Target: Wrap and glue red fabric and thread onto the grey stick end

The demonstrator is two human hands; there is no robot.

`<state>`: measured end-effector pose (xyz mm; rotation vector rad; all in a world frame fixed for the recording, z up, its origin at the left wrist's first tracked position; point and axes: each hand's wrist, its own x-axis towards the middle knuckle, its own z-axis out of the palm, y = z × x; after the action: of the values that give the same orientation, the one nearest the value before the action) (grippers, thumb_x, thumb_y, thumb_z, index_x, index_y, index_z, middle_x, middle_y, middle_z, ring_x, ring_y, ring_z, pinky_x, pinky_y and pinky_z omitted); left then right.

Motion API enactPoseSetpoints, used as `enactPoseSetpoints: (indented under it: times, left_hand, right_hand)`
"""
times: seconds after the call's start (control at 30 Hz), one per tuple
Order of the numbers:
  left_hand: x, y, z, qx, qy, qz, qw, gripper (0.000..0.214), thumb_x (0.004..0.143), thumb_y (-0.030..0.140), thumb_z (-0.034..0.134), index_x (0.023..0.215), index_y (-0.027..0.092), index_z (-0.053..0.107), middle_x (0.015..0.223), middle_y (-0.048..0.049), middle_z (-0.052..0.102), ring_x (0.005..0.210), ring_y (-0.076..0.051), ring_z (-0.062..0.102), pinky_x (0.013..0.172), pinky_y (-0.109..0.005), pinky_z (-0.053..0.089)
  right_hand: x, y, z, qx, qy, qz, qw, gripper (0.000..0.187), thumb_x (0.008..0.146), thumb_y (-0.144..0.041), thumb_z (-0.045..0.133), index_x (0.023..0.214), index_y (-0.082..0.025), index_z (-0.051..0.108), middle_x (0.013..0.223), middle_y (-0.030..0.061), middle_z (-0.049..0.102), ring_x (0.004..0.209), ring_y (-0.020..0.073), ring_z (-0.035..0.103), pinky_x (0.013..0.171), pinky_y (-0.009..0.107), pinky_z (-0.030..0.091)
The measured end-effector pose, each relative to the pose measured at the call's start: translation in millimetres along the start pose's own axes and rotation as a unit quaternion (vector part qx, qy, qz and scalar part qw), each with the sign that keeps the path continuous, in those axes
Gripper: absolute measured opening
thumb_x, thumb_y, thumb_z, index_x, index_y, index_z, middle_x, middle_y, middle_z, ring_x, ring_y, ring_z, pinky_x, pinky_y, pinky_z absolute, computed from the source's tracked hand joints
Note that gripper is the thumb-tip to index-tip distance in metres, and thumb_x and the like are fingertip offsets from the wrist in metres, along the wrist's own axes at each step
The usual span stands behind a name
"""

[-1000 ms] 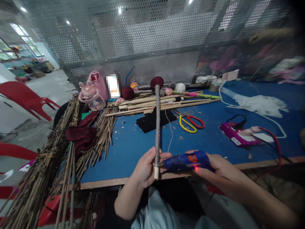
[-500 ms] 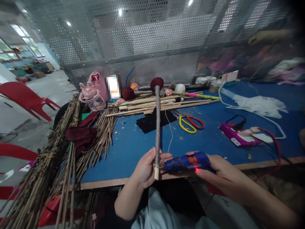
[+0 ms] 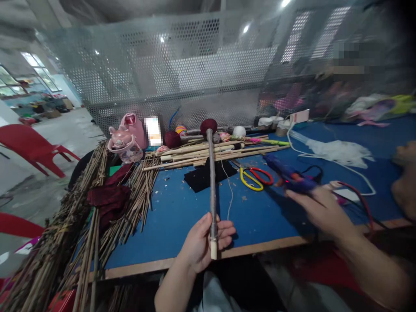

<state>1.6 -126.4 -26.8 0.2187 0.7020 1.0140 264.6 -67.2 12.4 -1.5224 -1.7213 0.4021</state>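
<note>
My left hand (image 3: 203,238) holds the near end of a grey-wrapped stick (image 3: 212,186), thumb pressed on top and fingers beneath. A bare pale tip sticks out at the near end; the far end meets a dark red yarn ball (image 3: 208,126). A loose thin thread (image 3: 231,190) runs over the table beside the stick. Over to the right, my right hand (image 3: 325,210) is closed around a blue glue gun (image 3: 292,175) with a small red light, blurred by motion. The gun is above the table, near a purple power strip (image 3: 342,197) that it partly hides.
Yellow-and-red scissors (image 3: 256,178) and black cloth (image 3: 195,178) lie ahead of my hands. Bundled twigs (image 3: 130,203) fill the left side. Pale sticks (image 3: 201,152) lie at the back before a perforated metal screen (image 3: 201,69). Another person's hand (image 3: 404,173) is at the right edge.
My right hand has carried the glue gun away from the stick's near end, up and to the right. My left hand keeps its hold on the stick. Another person's hand shows more at the right.
</note>
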Motion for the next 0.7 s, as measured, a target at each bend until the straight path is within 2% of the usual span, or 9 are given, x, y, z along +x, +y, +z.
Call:
enactPoseSetpoints:
  times: [0.1, 0.2, 0.3, 0.4, 0.47, 0.53, 0.6, 0.63, 0.7]
  left_hand:
    - [0.3, 0.0, -0.1, 0.004, -0.003, 0.002, 1.000, 0.022, 0.086, 0.031, 0.048, 0.089, 0.010, 0.052, 0.085, -0.0153, 0.068, 0.076, -0.020, 0.067, 0.061, -0.026, 0.053]
    - [0.8, -0.3, -0.9, 0.008, -0.006, 0.004, 1.000, 0.022, 0.086, 0.032, 0.049, 0.089, 0.010, 0.052, 0.086, -0.0154, 0.068, 0.077, -0.021, 0.067, 0.063, -0.026, 0.053]
    - [0.5, -1.1, -1.1, 0.011, -0.005, 0.008, 1.000, 0.022, 0.086, 0.032, 0.049, 0.088, 0.010, 0.052, 0.086, -0.0155, 0.068, 0.076, -0.020, 0.067, 0.062, -0.026, 0.053]
    - [0.3, -1.4, -0.9, 0.016, -0.012, 0.010, 1.000, 0.021, 0.086, 0.030, 0.048, 0.088, 0.010, 0.052, 0.085, -0.0158, 0.068, 0.076, -0.021, 0.067, 0.060, -0.025, 0.053]
    - [1.2, -1.1, -0.9, 0.018, -0.023, 0.011, 1.000, 0.022, 0.086, 0.030, 0.047, 0.087, 0.009, 0.053, 0.085, -0.0162, 0.068, 0.076, -0.021, 0.067, 0.061, -0.026, 0.053]
    - [2.8, -0.5, -0.7, 0.022, -0.033, 0.011, 0.999, 0.022, 0.086, 0.030, 0.047, 0.087, 0.009, 0.053, 0.086, -0.0165, 0.068, 0.076, -0.021, 0.067, 0.061, -0.026, 0.053]
    - [4.5, 0.6, -0.1, 0.023, -0.040, 0.010, 0.999, 0.021, 0.086, 0.029, 0.047, 0.086, 0.009, 0.053, 0.084, -0.0149, 0.068, 0.075, -0.020, 0.067, 0.061, -0.026, 0.053]
    - [5.0, 1.4, 0.5, 0.021, -0.042, 0.012, 0.999, 0.020, 0.086, 0.029, 0.047, 0.085, 0.010, 0.054, 0.080, -0.0125, 0.068, 0.071, -0.018, 0.067, 0.060, -0.025, 0.053]
    - [4.8, 3.7, 2.1, 0.021, -0.040, 0.018, 0.999, 0.018, 0.085, 0.029, 0.049, 0.083, 0.011, 0.054, 0.069, -0.0069, 0.065, 0.061, -0.014, 0.064, 0.057, -0.023, 0.052]
  right_hand:
    - [45.8, 18.2, 9.9, -0.174, -0.002, -0.002, 0.985, 0.043, 0.079, -0.030, 0.039, 0.115, -0.009, 0.049, 0.114, 0.0186, 0.056, 0.108, 0.0301, 0.051, 0.088, 0.041, 0.040]
    - [88.1, 33.5, 21.7, -0.321, -0.049, 0.070, 0.943, 0.040, 0.081, -0.027, 0.037, 0.115, -0.008, 0.047, 0.112, 0.0223, 0.054, 0.105, 0.0338, 0.051, 0.081, 0.045, 0.040]
    - [116.4, 44.9, 31.3, -0.363, -0.081, 0.145, 0.917, 0.034, 0.078, -0.023, 0.041, 0.106, -0.008, 0.053, 0.107, 0.0231, 0.057, 0.095, 0.0343, 0.055, 0.073, 0.043, 0.042]
    - [119.1, 40.7, 38.9, -0.369, -0.078, 0.171, 0.910, 0.035, 0.076, -0.021, 0.045, 0.105, -0.003, 0.053, 0.106, 0.0277, 0.056, 0.094, 0.0366, 0.055, 0.071, 0.044, 0.042]
    - [101.1, 21.8, 43.5, -0.361, -0.019, 0.110, 0.926, 0.042, 0.076, -0.025, 0.047, 0.111, -0.002, 0.050, 0.111, 0.0284, 0.052, 0.102, 0.0386, 0.049, 0.077, 0.048, 0.041]
    - [66.8, -8.8, 47.4, -0.288, 0.031, -0.039, 0.956, 0.045, 0.078, -0.028, 0.048, 0.117, -0.005, 0.047, 0.117, 0.0243, 0.050, 0.110, 0.0354, 0.045, 0.086, 0.048, 0.038]
    - [22.2, -42.9, 51.3, -0.135, -0.024, -0.197, 0.971, 0.035, 0.083, -0.028, 0.044, 0.114, -0.013, 0.051, 0.118, 0.0164, 0.052, 0.111, 0.0258, 0.047, 0.093, 0.040, 0.037]
    - [-0.5, -57.8, 53.6, -0.081, -0.081, -0.259, 0.959, 0.030, 0.083, -0.028, 0.046, 0.109, -0.017, 0.054, 0.119, 0.0126, 0.052, 0.112, 0.0234, 0.046, 0.095, 0.038, 0.037]
    - [-38.7, -78.2, 59.0, -0.033, -0.121, -0.316, 0.940, 0.022, 0.080, -0.022, 0.050, 0.100, -0.022, 0.059, 0.120, 0.0090, 0.051, 0.115, 0.0232, 0.044, 0.097, 0.041, 0.034]
